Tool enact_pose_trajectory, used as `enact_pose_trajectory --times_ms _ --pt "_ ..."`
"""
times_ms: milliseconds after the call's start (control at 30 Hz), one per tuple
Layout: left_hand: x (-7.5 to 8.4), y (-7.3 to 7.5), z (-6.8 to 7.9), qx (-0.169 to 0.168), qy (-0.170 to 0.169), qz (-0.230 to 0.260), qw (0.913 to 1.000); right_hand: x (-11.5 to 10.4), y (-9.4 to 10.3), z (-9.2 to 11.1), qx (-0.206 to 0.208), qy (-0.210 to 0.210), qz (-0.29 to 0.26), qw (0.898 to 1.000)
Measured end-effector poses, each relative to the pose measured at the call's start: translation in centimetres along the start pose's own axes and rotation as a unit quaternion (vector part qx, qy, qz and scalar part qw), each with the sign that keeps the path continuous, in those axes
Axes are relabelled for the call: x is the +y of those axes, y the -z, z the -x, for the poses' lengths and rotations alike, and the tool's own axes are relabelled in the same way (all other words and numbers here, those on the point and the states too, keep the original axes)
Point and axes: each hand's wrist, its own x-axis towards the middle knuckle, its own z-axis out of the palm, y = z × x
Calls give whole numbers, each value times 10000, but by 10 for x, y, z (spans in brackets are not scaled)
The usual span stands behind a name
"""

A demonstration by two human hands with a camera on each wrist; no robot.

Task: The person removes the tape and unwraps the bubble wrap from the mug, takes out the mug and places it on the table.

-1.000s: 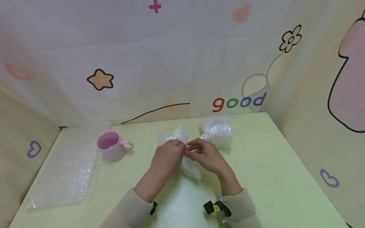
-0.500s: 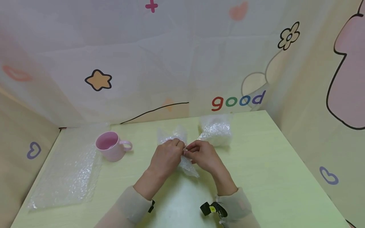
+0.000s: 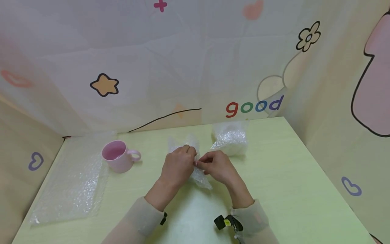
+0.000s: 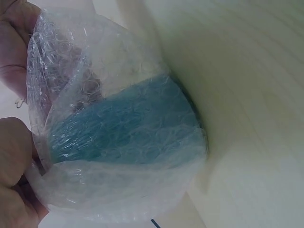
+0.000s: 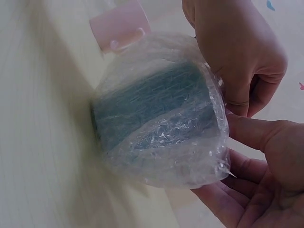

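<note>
A teal cup-shaped thing (image 4: 128, 123) stands on the table, wrapped in clear bubble wrap (image 5: 166, 171); its exact kind is blurred by the wrap. My left hand (image 3: 178, 166) grips the gathered upper part of the wrap with curled fingers. From the right, my right hand (image 3: 217, 166) pinches the wrap's upper edge between thumb and fingers, close against the left hand. In the head view both hands cover most of the bundle. A loose corner of wrap sticks out toward me below them.
To the left stands a pink mug (image 3: 120, 157), handle facing right, beside a flat bubble wrap sheet (image 3: 70, 183). Another bubble-wrapped bundle (image 3: 231, 139) sits behind my right hand near the table's back edge. Printed cloth (image 3: 146, 78) hangs around the table.
My right fingers have drawn closer together and nearer the left hand at the wrap's edge. The left hand has barely moved, and the bundle stays in place.
</note>
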Motion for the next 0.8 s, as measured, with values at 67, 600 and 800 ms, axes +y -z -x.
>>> enact_pose_trajectory --times_ms 67,600,800 --pt "-2 -1 -1 45 59 72 9999 0 0 0 -8 1 19 10000" --pt "-4 20 0 -1049 68 367 9938 3 1 -1 -251 82 -76 9996" --pt "-2 13 0 -342 203 193 9990 1 2 1 -230 231 85 9994"
